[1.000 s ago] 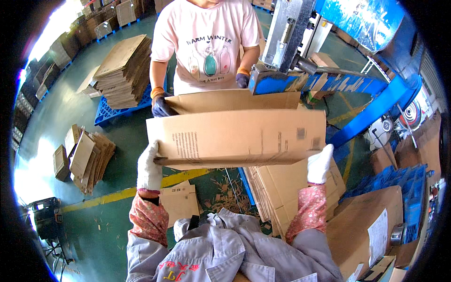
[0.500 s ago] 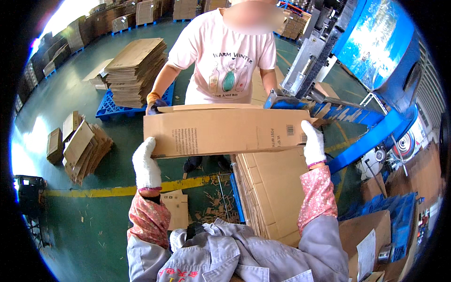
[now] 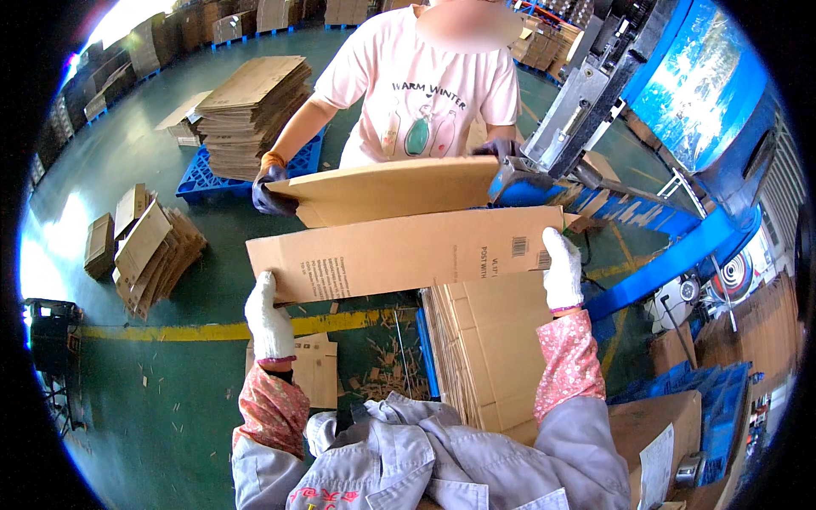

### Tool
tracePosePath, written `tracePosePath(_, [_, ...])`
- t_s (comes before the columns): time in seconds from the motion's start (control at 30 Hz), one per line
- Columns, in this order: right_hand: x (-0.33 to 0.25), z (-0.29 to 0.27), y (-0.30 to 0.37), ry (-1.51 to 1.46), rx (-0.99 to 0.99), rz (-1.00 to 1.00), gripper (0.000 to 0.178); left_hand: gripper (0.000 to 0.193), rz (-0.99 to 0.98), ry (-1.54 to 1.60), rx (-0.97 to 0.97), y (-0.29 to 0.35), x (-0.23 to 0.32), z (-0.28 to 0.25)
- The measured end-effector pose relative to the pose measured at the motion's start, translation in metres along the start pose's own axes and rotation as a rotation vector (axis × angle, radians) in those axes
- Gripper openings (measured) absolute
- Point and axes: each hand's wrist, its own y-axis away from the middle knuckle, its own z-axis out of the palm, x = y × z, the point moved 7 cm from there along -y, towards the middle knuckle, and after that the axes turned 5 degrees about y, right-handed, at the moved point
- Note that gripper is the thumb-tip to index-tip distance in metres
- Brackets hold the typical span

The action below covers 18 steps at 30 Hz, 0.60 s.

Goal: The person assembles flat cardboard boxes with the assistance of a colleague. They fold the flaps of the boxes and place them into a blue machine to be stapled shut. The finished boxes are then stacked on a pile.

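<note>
Between my hands stretches a long brown cardboard box panel (image 3: 391,257), printed with dark text and barcodes. My left hand (image 3: 270,321), in a white glove, is closed on its left end. At the right end my right hand (image 3: 561,270), gloved the same way, grips the edge near the barcodes. Just beyond it a co-worker in a pale T-shirt holds another cardboard panel (image 3: 399,191) with dark gloves. Whether the two panels belong to one carton, I cannot tell. The blue arm (image 3: 629,204) of a machine reaches in behind the right end.
Below the panel lies a stack of flat cardboard (image 3: 489,348). Cardboard scraps (image 3: 391,365) litter the green floor beside it. Further left are a tall cardboard stack (image 3: 251,110) on a blue pallet (image 3: 195,178) and leaning cardboard pieces (image 3: 153,251). The blue machine body (image 3: 697,85) rises at the right.
The panel in my hands has come slightly lower and nearer, its left end dipping. The co-worker's panel has swung apart from it, opening a gap and showing its broad face.
</note>
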Motion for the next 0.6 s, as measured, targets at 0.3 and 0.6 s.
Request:
tracePosePath(0.3, [0.04,-0.001,0.026,0.072,0.051,0.04,0.029,0.05,-0.029,-0.065,-0.024,0.0,-0.013,-0.033])
tracePosePath(0.6, [0.069,0.011,0.068,0.042,0.229,0.153,0.034,0.038,-0.111,-0.035,-0.093,-0.015,-0.043,-0.072])
